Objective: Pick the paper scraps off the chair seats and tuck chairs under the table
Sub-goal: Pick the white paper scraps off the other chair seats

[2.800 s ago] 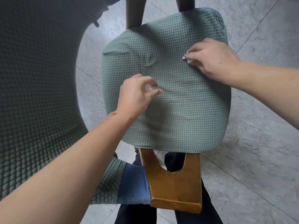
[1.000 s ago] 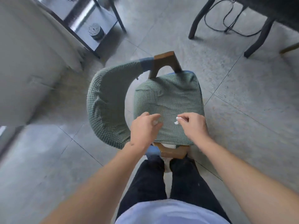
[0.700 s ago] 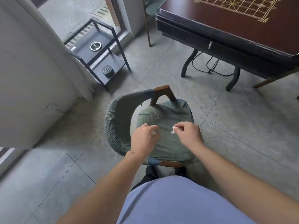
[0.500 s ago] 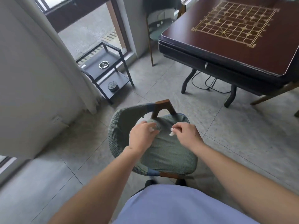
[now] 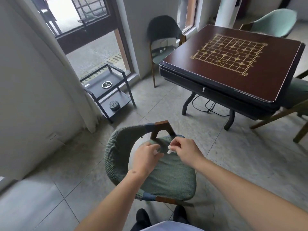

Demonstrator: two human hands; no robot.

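Observation:
A green-covered chair [image 5: 168,177] stands in front of me, away from the table, its curved backrest to the left. Both my hands hover above its seat. My right hand [image 5: 185,150] pinches a white paper scrap [image 5: 169,149] between its fingertips. My left hand [image 5: 146,158] is closed on a small white scrap [image 5: 156,151], mostly hidden by the fingers. The dark wooden table [image 5: 236,77] with a gold game grid stands at the upper right. A second chair [image 5: 162,52] at the table's far left corner carries white scraps on its seat.
A black two-shelf side stand [image 5: 108,90] with an ashtray stands by the window on the left. A white curtain [image 5: 41,80] hangs at the left. A pale green chair [image 5: 273,22] sits behind the table and another chair [image 5: 298,97] at its right. Cables lie under the table.
My view has risen from close over the seat to standing height, bringing the table and other chairs into sight. Both hands lifted off the seat with scraps and drew together.

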